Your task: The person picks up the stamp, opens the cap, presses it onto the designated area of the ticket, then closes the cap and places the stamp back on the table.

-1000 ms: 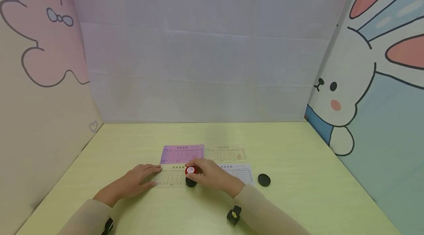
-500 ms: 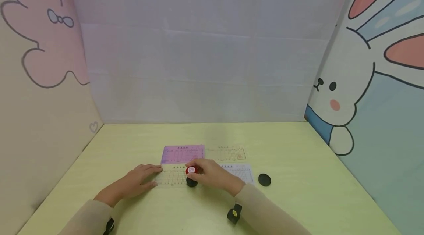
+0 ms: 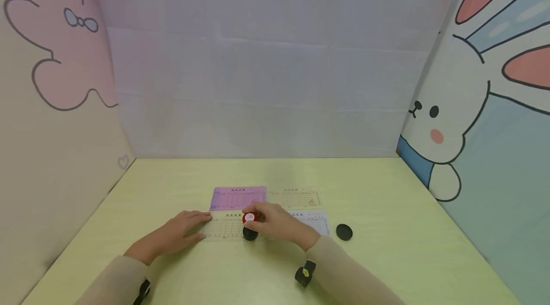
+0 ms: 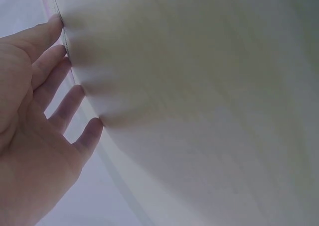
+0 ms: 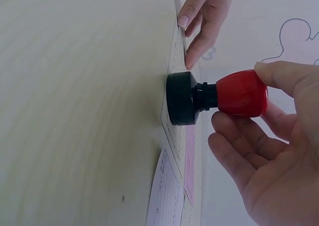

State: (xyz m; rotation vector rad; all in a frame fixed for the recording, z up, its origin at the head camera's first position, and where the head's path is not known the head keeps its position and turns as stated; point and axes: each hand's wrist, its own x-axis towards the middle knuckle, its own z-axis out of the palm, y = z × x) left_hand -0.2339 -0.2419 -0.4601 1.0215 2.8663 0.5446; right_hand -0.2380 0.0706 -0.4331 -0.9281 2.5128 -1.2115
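My right hand (image 3: 277,221) pinches the red handle of a round stamp (image 5: 242,94) between thumb and fingers. The stamp stands upright, its black base (image 5: 180,99) on the right part of the front left form (image 3: 225,225), a pale yellow printed slip. My left hand (image 3: 178,233) lies with fingers extended, fingertips resting at that slip's left edge. In the left wrist view the left hand (image 4: 45,111) shows spread, relaxed fingers touching the surface, holding nothing. The printed face under the stamp is hidden.
A purple form (image 3: 238,198) and another yellowish form (image 3: 294,197) lie behind. A white form (image 3: 315,221) sits front right, partly behind my right hand. A black round cap (image 3: 344,232) lies to its right. Walls enclose the table (image 3: 365,267) at the back and sides.
The head view shifts slightly. Both hands keep their places, and the stamp stays on the same slip.
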